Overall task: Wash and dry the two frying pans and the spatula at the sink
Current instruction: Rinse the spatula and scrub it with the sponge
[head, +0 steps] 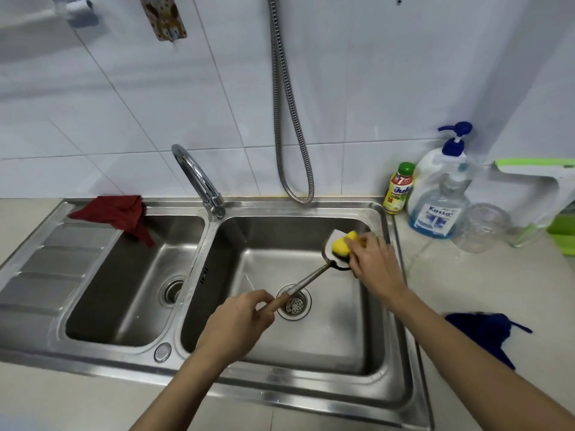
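Observation:
Over the right basin of the steel double sink (pixel 401 337), my left hand (pixel 239 325) grips the wooden handle of a metal spatula (pixel 308 279). The spatula's blade points up and to the right, toward the basin's far right corner. My right hand (pixel 373 262) holds a yellow sponge (pixel 342 242) with a dark scouring side and presses it on the blade. No frying pan is in view. The tap (pixel 199 178) stands between the basins, with no water visible.
A red cloth (pixel 118 213) hangs over the left basin's far rim. A blue cloth (pixel 491 332) lies on the counter at right. A pump soap bottle (pixel 441 188), a small yellow bottle (pixel 398 191), an upturned glass (pixel 482 227) and a green rack (pixel 560 231) stand behind it.

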Motion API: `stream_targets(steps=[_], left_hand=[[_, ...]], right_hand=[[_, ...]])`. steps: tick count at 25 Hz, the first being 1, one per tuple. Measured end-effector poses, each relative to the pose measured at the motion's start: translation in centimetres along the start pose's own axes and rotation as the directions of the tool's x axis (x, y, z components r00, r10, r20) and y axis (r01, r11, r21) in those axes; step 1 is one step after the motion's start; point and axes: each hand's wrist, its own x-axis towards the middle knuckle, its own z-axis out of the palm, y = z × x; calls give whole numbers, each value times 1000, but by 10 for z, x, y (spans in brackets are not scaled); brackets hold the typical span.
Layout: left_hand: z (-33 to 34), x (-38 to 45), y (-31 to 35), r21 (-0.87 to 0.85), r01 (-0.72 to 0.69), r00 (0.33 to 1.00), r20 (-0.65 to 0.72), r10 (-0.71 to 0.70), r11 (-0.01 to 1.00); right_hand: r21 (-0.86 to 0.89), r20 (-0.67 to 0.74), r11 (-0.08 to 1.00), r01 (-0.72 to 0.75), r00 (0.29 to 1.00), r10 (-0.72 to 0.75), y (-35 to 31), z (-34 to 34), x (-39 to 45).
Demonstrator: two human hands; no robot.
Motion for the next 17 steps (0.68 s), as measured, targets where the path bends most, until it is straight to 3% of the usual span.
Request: stream_targets(steps=[1, 4, 7, 11, 14, 17], left_hand=[[0, 2, 0, -12, -3, 1000, 9, 3, 1000], [4, 4, 5, -25, -27, 999, 33, 27, 999], [6, 7, 13, 9, -66, 998, 12, 66, 998], [6, 13, 29, 64, -141, 990, -3, 142, 988], [9, 17, 36, 90, -189, 982, 9, 189, 978], [19, 21, 39, 95, -210, 978, 31, 208, 973]], right_hand=[[2, -6, 1000, -4, 1000, 4, 2, -1, -1], [-62, -37, 978, 201, 978, -204, 1, 7, -11], [-63, -16, 997, 41, 999, -42, 9, 0, -12], [-110, -17, 994, 21, 1000, -23, 33, -8, -15], [-56, -16, 973, -223, 975, 222, 85, -20, -17], [-74, -82, 986, -152, 986, 146, 88, -15, -35]])
